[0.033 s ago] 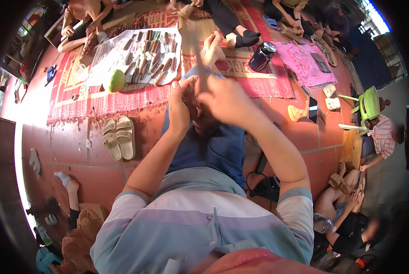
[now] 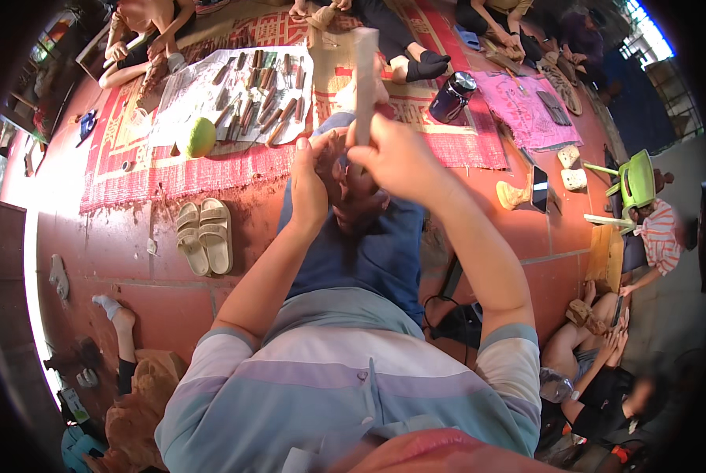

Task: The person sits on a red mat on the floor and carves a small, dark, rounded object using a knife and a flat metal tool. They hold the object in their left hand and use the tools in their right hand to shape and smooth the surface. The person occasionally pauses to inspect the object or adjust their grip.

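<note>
Right hand [image 2: 404, 162] shifts a bit rightward since the earlier frame; the flat bar [image 2: 366, 87] swings with it, from leaning left to nearly straight up in view. Left hand [image 2: 312, 188] and brown piece [image 2: 358, 206] sit about as before.

Landmark: brown piece. It's low in the middle, above the blue trousers [image 2: 345, 268], partly covered by the hands. Whether it rests on the lap, can't tell.

Right hand: just beyond and right of the brown piece, narrow fist round the lower end of the bar, back of hand up, thumb laid along it. Bar points away from the body, past the brown piece; a bit blurred. Bar touching piece: can't tell. Right forearm [image 2: 487, 252] slants in toward the piece from lower right, elbow bent outward.

Left hand: at the left side of the brown piece, curled against it and holding it, one digit straight and pointing away from the body, the other fingers mostly hidden. Left forearm [image 2: 272, 276] slants up to the piece from lower left.

Around the brown piece: beige sandals [image 2: 217, 236] to its left; red mat [image 2: 242, 175] beyond it; green fruit [image 2: 200, 138] beyond and left, by the white sheet [image 2: 183, 98] with rows of hand tools [image 2: 270, 121]; dark flask [image 2: 451, 98] beyond and right.
</note>
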### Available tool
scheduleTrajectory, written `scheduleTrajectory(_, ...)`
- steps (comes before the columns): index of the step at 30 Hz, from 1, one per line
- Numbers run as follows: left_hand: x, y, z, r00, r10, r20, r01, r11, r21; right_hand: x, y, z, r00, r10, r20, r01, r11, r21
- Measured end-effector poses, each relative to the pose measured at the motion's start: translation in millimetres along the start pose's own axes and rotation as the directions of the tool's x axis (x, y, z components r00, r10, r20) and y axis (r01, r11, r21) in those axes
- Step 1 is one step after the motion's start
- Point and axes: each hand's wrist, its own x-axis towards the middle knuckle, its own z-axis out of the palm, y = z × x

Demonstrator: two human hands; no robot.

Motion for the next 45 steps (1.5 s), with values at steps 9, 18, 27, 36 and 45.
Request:
scheduleTrajectory(9,4.3,-2.8,-0.6,1.000,-0.010,-0.001,0.010,1.000,-0.020,4.3,5.0,-7.3,0.997,-0.001,0.074,-0.004,0.998,0.066)
scheduleTrajectory(18,7.4,-3.2,-0.8,1.000,0.014,-0.016,-0.015,0.999,-0.032,1.6,13.1,-5.8,0.998,0.032,0.052,-0.044,0.968,0.249)
scheduleTrajectory(27,2.3,0.7,3.4,1.000,0.016,-0.022,-0.015,0.999,0.031,0.6,11.7,-17.2,0.975,0.205,0.084,-0.222,0.896,0.385)
scheduleTrajectory(36,3.0,-3.6,2.0,0.998,0.041,-0.042,-0.040,0.999,0.025,-13.9,22.6,-8.5,0.998,0.060,0.026,-0.066,0.902,0.427)
scheduleTrajectory(45,4.3,-2.7,-4.4,1.000,-0.010,-0.021,0.011,0.999,0.033,4.4,32.8,-10.7,0.983,0.179,0.032,-0.174,0.873,0.457)
